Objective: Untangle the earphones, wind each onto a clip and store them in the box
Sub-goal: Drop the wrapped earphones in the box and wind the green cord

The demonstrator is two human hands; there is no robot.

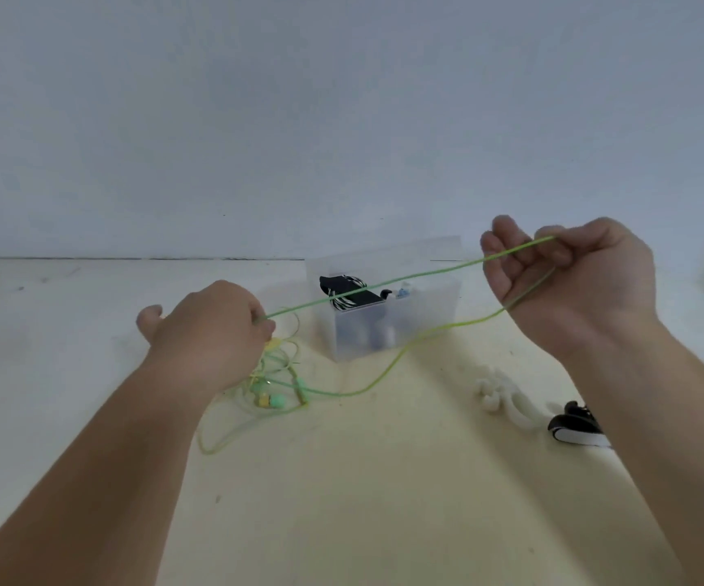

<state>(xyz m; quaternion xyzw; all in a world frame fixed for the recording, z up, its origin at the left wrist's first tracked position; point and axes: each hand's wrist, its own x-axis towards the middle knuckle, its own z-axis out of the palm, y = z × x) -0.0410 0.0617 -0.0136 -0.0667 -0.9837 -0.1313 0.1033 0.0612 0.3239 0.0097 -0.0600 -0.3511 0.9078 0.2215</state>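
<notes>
while our left hand hovers palm down above the table, its fingers are curled and pinch the green cord at the fingertips, thumb stuck out to the side. from that pinch the cord runs taut, up and to the right, to our right hand, which is raised higher with its palm turned toward us. the right fingers are curled round the cord, which bends over them and drops from the heel of the hand in a slack curve back down to the table. it ends in a loose tangle just below and beside the left hand, where the earbuds lie on the table. the taut stretch passes in front of the clear box, which stands between the two hands and farther back. inside the box we see a black and white wound set. a white clip and a black clip lie on the table just beside the right forearm, the black one partly hidden behind it.
</notes>
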